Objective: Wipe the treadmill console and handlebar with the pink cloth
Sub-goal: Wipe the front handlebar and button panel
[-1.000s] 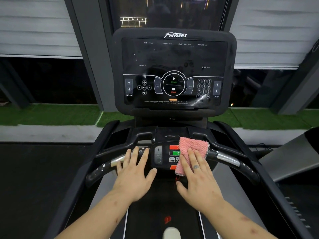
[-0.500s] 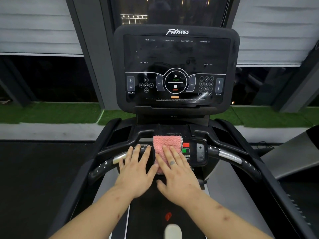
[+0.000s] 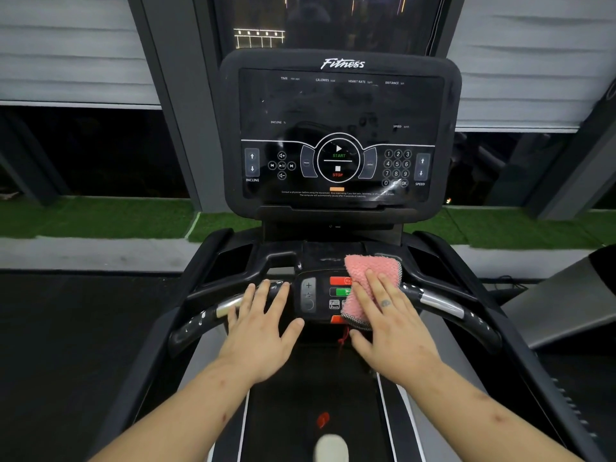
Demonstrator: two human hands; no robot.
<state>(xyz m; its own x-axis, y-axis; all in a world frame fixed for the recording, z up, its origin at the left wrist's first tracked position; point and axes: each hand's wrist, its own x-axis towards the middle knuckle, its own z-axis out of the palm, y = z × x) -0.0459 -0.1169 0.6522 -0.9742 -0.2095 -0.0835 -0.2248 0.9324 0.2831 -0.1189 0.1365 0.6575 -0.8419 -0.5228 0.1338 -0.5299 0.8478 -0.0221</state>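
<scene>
Stretching between pale side rails, the dark belt lies nearest. Left hand rests flat, fingers spread, on the handlebar. Right hand presses the pink cloth, fingers straight, onto the button panel's right half. Console stands beyond.

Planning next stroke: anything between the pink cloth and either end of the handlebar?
Rightward, nothing visible: the black handlebar with silver sensor lies bare beside the pink terry cloth under the right hand. Leftward, the left hand rests flat on it, past the black button panel.
</scene>
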